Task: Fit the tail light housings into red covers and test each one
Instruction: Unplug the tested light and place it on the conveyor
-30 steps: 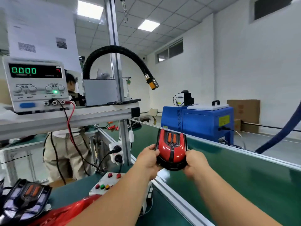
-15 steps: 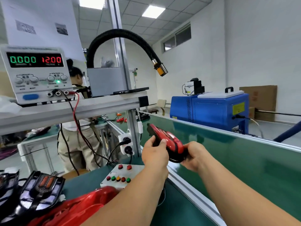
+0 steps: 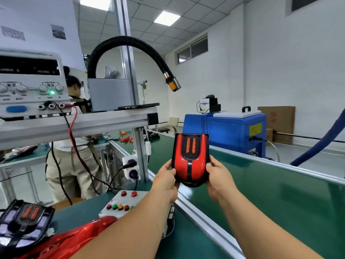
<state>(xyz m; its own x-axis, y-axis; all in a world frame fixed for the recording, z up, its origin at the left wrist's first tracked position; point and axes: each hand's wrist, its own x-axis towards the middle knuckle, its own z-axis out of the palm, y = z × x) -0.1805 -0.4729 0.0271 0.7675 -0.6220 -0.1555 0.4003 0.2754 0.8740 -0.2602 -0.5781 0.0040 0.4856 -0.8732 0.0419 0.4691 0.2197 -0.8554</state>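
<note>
Though beside white walls (image 3: 280, 62), green conveyor belt (image 3: 280, 202).

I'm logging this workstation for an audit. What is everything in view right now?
tail light: one, red with black rim, held up at centre
bare housing: one, black with orange strips, bench lower left
covers: count unclear, red, beside the bare housing
power supply: one, white, shelf at left
button box: one, white, bench centre
socket strip: one, white, below the shelf
hose: one, black, arching above the shelf
belt: one, green, right
machine: one, blue, beyond the belt
carton: one, brown, behind the machine
person: one, behind the shelf
left hand: one, grips the tail light's left side
right hand: one, grips its right side
</note>
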